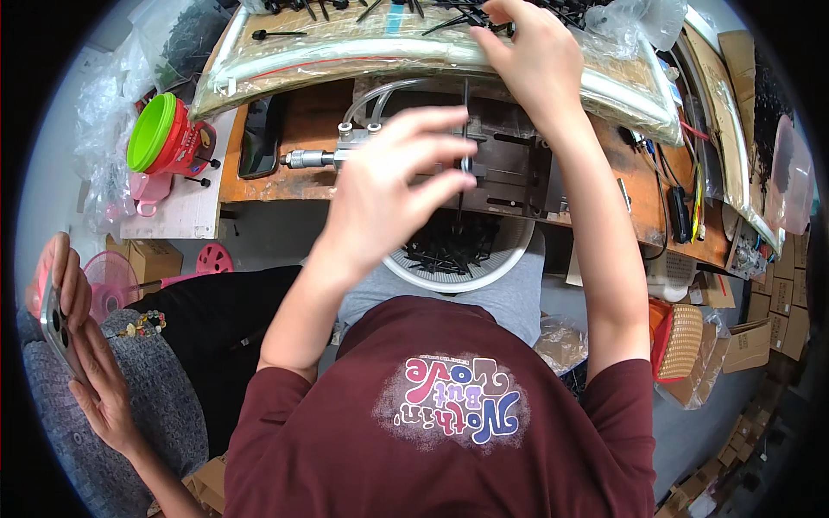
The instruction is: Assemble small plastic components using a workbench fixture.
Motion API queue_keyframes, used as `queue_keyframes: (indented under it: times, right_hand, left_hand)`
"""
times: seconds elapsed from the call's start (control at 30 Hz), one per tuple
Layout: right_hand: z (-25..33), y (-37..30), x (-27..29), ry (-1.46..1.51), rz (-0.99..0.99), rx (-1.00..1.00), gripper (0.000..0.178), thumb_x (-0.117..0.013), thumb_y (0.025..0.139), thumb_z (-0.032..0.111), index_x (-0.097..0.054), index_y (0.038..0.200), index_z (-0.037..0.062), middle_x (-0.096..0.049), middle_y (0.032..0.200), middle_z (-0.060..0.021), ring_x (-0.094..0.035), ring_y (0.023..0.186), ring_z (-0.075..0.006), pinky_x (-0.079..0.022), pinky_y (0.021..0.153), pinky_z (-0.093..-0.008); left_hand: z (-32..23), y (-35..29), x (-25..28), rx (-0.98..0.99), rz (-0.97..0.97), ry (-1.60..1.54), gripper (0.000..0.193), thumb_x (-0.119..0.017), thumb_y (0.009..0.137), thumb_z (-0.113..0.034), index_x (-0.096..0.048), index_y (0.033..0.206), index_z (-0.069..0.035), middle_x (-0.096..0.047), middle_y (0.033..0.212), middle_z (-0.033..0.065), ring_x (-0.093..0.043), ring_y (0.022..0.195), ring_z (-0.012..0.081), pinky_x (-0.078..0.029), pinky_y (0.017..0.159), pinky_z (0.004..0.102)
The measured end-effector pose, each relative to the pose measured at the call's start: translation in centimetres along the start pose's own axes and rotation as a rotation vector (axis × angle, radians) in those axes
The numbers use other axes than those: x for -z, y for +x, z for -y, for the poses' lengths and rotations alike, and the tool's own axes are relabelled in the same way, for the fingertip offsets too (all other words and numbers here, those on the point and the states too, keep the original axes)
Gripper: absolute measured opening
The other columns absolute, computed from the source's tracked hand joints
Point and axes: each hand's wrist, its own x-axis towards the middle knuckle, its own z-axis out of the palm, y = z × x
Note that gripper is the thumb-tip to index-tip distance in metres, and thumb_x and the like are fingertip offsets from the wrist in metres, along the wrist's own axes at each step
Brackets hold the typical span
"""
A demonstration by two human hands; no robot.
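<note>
My left hand [389,177], blurred by motion, is over the bench's metal fixture [516,164]. Its fingers are apart and point right, with the tips beside a thin upright black rod [466,95]. I see no firm grip on that rod. Higher up, my right hand [540,60] reaches over the edge of a film-wrapped cardboard tray [337,65]. Thumb and forefinger are spread around thin black stick-like parts [462,22] there. Below the fixture, a white basket [471,283] in my lap holds many similar black parts [449,246].
A metal air fitting [306,159] with clear tubing [358,104] sits left of the fixture. A phone [259,138] and a red-and-green bucket [164,138] are farther left. Cables [678,198] lie at right. At lower left, another person's hands [99,397] hold a phone [59,332].
</note>
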Motion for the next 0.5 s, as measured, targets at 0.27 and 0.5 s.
queue_keyframes:
  times: [0.27,0.5]
  right_hand:
    - [-0.5,1.1,-1.9,0.003,0.025,-0.037,0.018,-0.074,0.076,0.018,-0.068,0.086,0.0051,-0.068,0.078,-0.0161,-0.067,0.078,-0.0344,-0.053,0.071,-0.0453]
    - [1.3,0.6,1.7,0.253,0.261,-0.160,0.019,-0.075,0.076,0.014,-0.071,0.092,0.0040,-0.066,0.070,-0.0126,-0.066,0.061,-0.0227,-0.050,0.057,-0.0358]
  left_hand:
    - [2.1,-6.5,-5.1,-0.127,0.029,0.349,0.026,-0.080,0.072,-0.009,-0.072,0.096,-0.004,-0.069,0.125,0.0083,-0.070,0.082,0.0210,-0.057,0.077,0.0318]
    - [2.7,-6.1,-6.1,-0.129,0.053,0.447,0.028,-0.081,0.069,-0.010,-0.073,0.095,-0.006,-0.070,0.125,0.0062,-0.069,0.074,0.0189,-0.055,0.070,0.0300]
